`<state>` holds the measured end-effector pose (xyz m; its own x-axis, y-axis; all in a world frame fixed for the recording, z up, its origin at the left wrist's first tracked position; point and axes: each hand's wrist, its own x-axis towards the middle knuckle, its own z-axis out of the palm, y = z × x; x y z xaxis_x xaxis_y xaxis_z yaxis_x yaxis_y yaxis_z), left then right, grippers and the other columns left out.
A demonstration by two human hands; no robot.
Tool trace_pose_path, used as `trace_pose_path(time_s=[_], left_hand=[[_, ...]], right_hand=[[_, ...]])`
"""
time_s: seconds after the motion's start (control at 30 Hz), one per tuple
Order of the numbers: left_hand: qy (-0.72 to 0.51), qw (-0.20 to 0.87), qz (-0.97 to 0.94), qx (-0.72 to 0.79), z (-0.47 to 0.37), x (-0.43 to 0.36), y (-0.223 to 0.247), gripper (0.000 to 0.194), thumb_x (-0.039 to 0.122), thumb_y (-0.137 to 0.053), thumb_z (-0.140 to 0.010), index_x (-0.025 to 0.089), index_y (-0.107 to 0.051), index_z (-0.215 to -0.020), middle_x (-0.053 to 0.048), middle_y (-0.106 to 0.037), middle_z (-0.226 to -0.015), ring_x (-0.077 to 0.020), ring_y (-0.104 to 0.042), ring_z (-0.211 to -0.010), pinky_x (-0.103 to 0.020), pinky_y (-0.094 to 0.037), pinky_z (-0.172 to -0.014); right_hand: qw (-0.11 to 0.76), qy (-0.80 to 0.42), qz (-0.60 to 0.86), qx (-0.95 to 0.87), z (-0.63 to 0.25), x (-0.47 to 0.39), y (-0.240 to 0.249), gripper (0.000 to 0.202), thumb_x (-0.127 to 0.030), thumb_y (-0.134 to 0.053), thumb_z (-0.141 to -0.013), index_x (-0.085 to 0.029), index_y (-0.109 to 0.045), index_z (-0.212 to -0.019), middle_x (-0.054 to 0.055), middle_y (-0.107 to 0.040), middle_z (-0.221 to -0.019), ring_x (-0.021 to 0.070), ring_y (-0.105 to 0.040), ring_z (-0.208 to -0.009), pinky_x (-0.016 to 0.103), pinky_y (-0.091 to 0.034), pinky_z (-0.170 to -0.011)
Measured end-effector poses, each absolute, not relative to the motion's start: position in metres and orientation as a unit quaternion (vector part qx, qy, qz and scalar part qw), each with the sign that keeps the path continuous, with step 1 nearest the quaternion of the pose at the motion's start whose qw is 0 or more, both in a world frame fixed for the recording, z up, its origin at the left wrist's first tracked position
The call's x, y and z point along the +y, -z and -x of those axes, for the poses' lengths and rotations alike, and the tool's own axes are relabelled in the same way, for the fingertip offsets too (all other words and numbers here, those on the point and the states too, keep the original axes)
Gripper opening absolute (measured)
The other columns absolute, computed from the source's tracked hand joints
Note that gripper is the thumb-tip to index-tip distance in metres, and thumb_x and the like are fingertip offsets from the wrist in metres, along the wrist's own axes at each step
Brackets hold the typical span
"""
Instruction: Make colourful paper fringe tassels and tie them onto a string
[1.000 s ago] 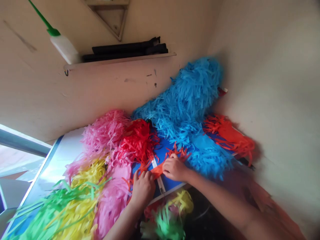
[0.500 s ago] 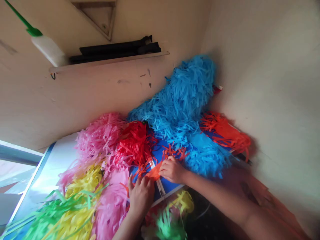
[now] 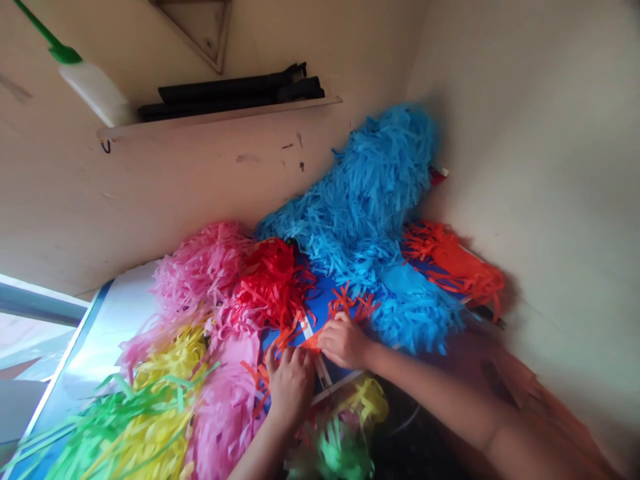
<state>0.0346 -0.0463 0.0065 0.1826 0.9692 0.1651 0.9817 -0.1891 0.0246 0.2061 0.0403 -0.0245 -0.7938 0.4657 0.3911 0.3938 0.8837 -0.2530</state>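
Between my two hands runs a strip of orange fringed tissue paper (image 3: 312,343), its cut ends spreading out on both sides over the blue table top (image 3: 320,303). My left hand (image 3: 291,380) is closed on the strip's left part, fingers bent over it. With fingers pinched together, my right hand (image 3: 344,341) grips the same strip a little farther right. Just behind my hands lies a bunch of red fringed paper (image 3: 270,283). A big heap of light blue fringed paper (image 3: 375,193) rises behind my right hand.
Pink fringed paper (image 3: 205,263), yellow fringe (image 3: 155,430) and green fringe (image 3: 105,417) cover the left side. More orange fringe (image 3: 457,263) lies by the right wall. Above, a wall shelf (image 3: 225,115) holds a white bottle (image 3: 97,93) with a green spout and black objects (image 3: 240,93).
My left hand has shifted slightly right, closer to my right hand, and less of the orange strip shows between them. My right hand stays nearly in place.
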Motion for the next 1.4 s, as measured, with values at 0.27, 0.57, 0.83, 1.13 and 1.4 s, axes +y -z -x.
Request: trace_pose_path(time_s=[0.27,0.57,0.83,1.13,1.4], left_hand=[[0.097,0.000,0.758,-0.646,-0.012,-0.063,0.006,0.036,0.005,-0.051,-0.087,0.028,-0.075,-0.099,-0.004,-0.076,-0.101,-0.0252,-0.067,-0.097,-0.057,-0.023,-0.111],[0.125,-0.033,0.680,-0.721,0.000,-0.059,0.012,0.021,0.040,-0.058,-0.092,0.030,-0.076,-0.094,-0.005,-0.076,-0.102,-0.0285,-0.064,-0.104,-0.054,-0.031,-0.105],[0.119,-0.023,0.653,-0.747,-0.022,-0.053,0.002,0.022,0.034,-0.055,-0.094,0.031,-0.076,-0.088,-0.004,-0.075,-0.101,-0.0289,-0.060,-0.107,-0.055,-0.024,-0.108],[0.131,-0.049,0.635,-0.759,-0.019,-0.040,0.008,0.024,0.037,-0.060,-0.091,0.026,-0.076,-0.077,-0.004,-0.075,-0.095,-0.0267,-0.062,-0.099,-0.046,-0.036,-0.095],[0.141,0.012,0.675,-0.724,-0.013,-0.037,0.016,0.018,0.033,-0.061,-0.091,0.023,-0.075,-0.094,-0.009,-0.073,-0.098,-0.0312,-0.060,-0.099,-0.049,-0.038,-0.093]], right_hand=[[0.203,-0.118,0.256,-0.938,-0.223,0.050,0.031,0.010,-0.022,-0.061,-0.092,-0.021,-0.071,-0.089,0.001,-0.075,-0.093,0.0168,-0.060,-0.089,0.037,-0.029,-0.083],[0.166,-0.188,0.351,-0.902,-0.219,0.063,0.024,0.013,-0.031,-0.074,-0.087,-0.022,-0.076,-0.078,-0.002,-0.073,-0.079,0.0138,-0.063,-0.080,0.031,-0.032,-0.078],[0.128,-0.193,0.373,-0.898,-0.215,0.065,0.021,0.016,-0.032,-0.074,-0.085,-0.021,-0.075,-0.073,-0.001,-0.073,-0.077,0.0144,-0.065,-0.079,0.030,-0.033,-0.079],[0.093,-0.184,0.417,-0.885,-0.211,0.069,0.017,0.023,-0.035,-0.073,-0.084,-0.019,-0.070,-0.068,0.000,-0.071,-0.074,0.0138,-0.062,-0.069,0.029,-0.034,-0.074],[0.106,-0.146,0.447,-0.876,-0.216,0.069,0.015,0.016,-0.033,-0.074,-0.081,-0.019,-0.068,-0.083,0.004,-0.071,-0.090,0.0227,-0.062,-0.091,0.037,-0.034,-0.085]])
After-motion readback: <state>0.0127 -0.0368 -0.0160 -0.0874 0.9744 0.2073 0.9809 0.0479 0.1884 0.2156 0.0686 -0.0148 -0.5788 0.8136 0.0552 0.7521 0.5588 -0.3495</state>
